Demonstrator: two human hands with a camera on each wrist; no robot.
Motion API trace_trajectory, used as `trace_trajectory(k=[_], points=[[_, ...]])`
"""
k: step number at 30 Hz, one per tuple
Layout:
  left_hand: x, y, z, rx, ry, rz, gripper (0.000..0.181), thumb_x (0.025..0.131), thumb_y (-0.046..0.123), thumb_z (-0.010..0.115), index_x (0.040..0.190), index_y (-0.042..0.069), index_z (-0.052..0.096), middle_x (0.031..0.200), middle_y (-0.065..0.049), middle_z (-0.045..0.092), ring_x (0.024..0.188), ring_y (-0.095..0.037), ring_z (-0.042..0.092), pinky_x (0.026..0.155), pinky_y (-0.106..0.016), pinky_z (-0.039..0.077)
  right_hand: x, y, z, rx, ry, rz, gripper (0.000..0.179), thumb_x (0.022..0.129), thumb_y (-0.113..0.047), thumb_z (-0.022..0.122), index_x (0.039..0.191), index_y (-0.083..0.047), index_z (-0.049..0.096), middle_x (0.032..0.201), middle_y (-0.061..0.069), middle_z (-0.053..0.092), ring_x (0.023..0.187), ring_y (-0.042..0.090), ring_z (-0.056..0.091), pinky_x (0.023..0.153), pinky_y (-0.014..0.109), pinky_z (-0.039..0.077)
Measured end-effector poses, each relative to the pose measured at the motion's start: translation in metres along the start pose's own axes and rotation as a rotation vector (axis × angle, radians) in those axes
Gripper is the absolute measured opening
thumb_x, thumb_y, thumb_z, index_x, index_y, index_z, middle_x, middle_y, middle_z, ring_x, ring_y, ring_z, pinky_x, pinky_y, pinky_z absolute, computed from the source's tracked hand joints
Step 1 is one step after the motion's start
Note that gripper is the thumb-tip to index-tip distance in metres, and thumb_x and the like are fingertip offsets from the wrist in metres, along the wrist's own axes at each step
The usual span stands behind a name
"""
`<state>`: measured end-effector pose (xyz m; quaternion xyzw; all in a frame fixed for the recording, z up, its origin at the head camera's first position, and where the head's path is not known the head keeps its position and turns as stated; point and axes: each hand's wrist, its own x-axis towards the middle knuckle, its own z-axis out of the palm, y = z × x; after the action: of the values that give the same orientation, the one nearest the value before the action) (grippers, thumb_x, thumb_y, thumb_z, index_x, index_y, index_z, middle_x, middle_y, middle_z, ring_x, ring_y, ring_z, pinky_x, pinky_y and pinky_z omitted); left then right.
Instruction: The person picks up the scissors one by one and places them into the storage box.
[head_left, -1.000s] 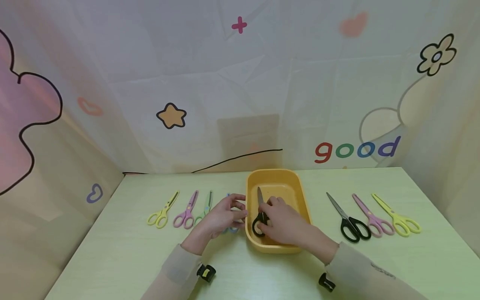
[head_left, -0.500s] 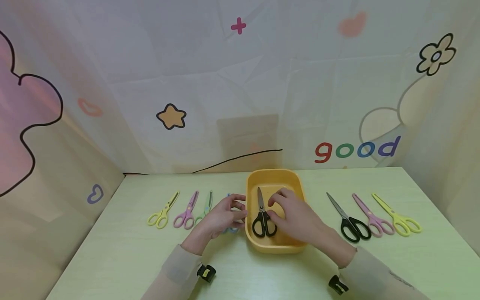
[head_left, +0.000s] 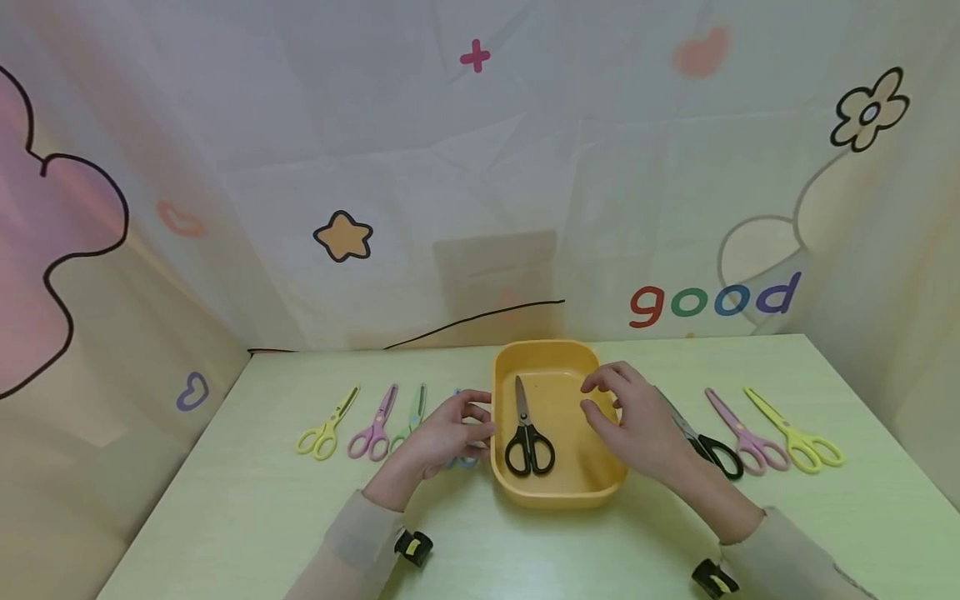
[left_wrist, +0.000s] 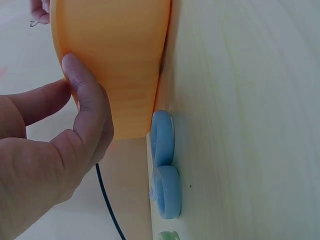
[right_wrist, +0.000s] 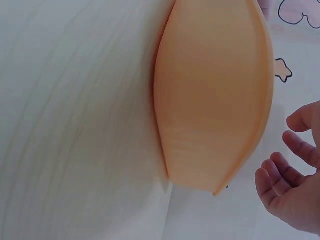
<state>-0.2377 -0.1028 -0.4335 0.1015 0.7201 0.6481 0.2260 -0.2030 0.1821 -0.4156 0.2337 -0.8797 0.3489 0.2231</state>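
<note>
A yellow plastic tray (head_left: 558,500) stands at the middle of the table. Inside it, on the left, lies a pair of black-handled scissors (head_left: 528,446), blades pointing away. My left hand (head_left: 453,429) rests its bent fingers against the tray's left side, fingertips right at the rim. Blue scissors (left_wrist: 167,192) lie partly hidden under that hand. Over the tray's right rim hovers my right hand (head_left: 633,421), fingers spread and loosely bent, with nothing in it. Behind its wrist, a second pair of black scissors (head_left: 720,457) is partly covered.
Left of the tray lie yellow scissors (head_left: 326,433), purple scissors (head_left: 371,433) and green scissors (head_left: 416,408). Far right are pink scissors (head_left: 753,442) and lime-yellow scissors (head_left: 798,437). A printed curtain (head_left: 390,292) hangs along the table's back edge.
My right hand has let go of the black scissors inside the tray and moved right to the tray's far rim. The left hand has stayed in place.
</note>
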Motion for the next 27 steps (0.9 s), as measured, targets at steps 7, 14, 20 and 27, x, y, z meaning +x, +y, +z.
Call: trace_trajectory(k=[7,14,20,27], points=[[0.000,0.000,-0.001,0.003,0.000,-0.002,0.050,0.101,-0.005,0.058,0.147,-0.008,0.038,0.113,-0.017,0.052,0.085,-0.021,0.062,0.073,-0.032,0.061,-0.009,0.014,-0.016,-0.043,0.016,0.063,0.016,0.093,-0.002,0.070,0.108,-0.002,0.066,0.107,0.010,0.063,0.096,0.025,0.056,0.071,0.042,0.054],[0.000,0.000,-0.001,0.006,-0.002,0.003,0.050,0.101,-0.004,0.059,0.147,-0.007,0.038,0.114,-0.017,0.052,0.085,-0.021,0.062,0.076,-0.035,0.061,-0.019,0.025,-0.029,-0.095,-0.063,0.160,0.021,0.095,-0.006,0.068,0.114,0.001,0.063,0.110,0.016,0.063,0.101,0.033,0.056,0.084,0.049,0.050],[-0.001,0.001,0.000,0.011,-0.006,0.006,0.050,0.101,-0.003,0.059,0.147,-0.007,0.038,0.114,-0.017,0.052,0.086,-0.021,0.062,0.077,-0.036,0.061,-0.026,0.036,-0.036,-0.152,-0.161,0.266,0.027,0.097,-0.015,0.069,0.117,0.003,0.063,0.115,0.023,0.062,0.107,0.040,0.056,0.093,0.058,0.048],[-0.002,0.002,0.000,0.016,0.001,0.001,0.051,0.101,-0.004,0.059,0.148,-0.007,0.038,0.115,-0.017,0.053,0.086,-0.021,0.062,0.077,-0.036,0.061,-0.032,0.048,-0.042,-0.239,-0.285,0.281,0.029,0.095,-0.021,0.072,0.113,0.001,0.064,0.111,0.025,0.062,0.100,0.039,0.057,0.088,0.058,0.048]])
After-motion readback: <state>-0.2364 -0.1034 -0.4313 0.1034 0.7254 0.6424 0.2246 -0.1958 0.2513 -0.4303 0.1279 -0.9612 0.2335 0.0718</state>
